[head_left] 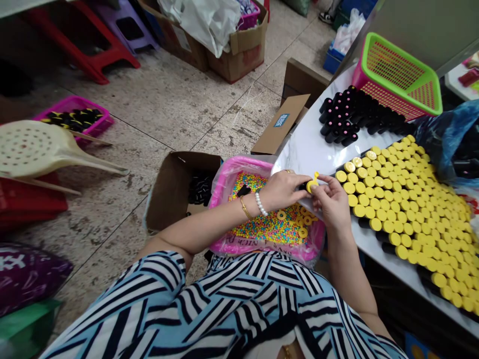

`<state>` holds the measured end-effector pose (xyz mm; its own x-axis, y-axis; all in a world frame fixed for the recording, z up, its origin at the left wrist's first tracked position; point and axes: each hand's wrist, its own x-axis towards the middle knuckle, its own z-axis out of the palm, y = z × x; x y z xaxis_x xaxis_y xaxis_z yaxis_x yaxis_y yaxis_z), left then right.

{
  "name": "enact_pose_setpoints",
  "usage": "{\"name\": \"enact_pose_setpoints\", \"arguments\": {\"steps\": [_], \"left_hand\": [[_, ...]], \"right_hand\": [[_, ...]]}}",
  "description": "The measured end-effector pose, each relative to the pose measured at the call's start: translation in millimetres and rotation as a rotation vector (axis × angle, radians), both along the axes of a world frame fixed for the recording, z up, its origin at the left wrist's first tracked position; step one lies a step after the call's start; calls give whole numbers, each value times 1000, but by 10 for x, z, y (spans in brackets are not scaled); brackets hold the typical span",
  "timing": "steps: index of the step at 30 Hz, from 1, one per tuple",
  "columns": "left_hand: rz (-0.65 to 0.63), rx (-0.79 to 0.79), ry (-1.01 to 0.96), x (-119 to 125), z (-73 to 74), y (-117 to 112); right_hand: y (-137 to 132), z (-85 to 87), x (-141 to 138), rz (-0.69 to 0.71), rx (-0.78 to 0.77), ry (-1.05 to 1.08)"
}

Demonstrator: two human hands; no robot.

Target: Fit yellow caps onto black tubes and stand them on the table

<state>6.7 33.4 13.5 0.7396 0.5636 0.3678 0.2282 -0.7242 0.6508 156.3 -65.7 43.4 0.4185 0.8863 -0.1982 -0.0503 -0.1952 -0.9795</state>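
Note:
My left hand (282, 190), with a pearl bracelet on its wrist, is closed on a small black tube (302, 186) above the pink basin. A round yellow cap (312, 187) sits at the tube's end. The fingers of my right hand (333, 203) pinch at this cap, and a small yellow piece (316, 175) sticks up beside the fingertips. Below is the plastic-lined pink basin (220, 187), holding many coloured beads (258, 232) and several yellow rings (302, 233). A black piece (244, 190) lies on the beads.
On the white table (303, 154) at right stand many yellow-capped black tubes (404, 199) and pink-tipped black tubes (339, 117). A green-rimmed basket (422, 102) stands behind them. Left of the basin is a cardboard box (164, 199) with black pieces; a pale stool (33, 149) lies farther left.

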Motion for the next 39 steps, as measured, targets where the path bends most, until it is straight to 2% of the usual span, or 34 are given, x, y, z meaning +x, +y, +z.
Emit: {"name": "enact_pose_setpoints", "arguments": {"steps": [6,11,13,17,21,26,30,35,39], "left_hand": [[1,-113,34,-49,105,-22],[3,-400,-8,-50,129,-21],[24,-456,-11,-43,106,-11],[29,-469,-47,-34,58,9],[38,-501,-93,-68,103,-47],[74,-560,-101,-83,74,-103],[117,-557,-52,-72,5,-96],[144,-595,-20,-78,64,-167],[132,-576,-22,-66,126,-192]], "right_hand": [[76,75,27,180,-39,10],[54,-13,6,76,-32,24],[42,-39,1,33,-24,-8],[74,-2,15,50,-19,-72],[103,70,29,140,-71,-120],[185,-48,98,245,-48,-195],[229,-116,117,216,59,-350],[137,-116,56,148,76,-191],[103,-66,43,107,94,-274]]}}
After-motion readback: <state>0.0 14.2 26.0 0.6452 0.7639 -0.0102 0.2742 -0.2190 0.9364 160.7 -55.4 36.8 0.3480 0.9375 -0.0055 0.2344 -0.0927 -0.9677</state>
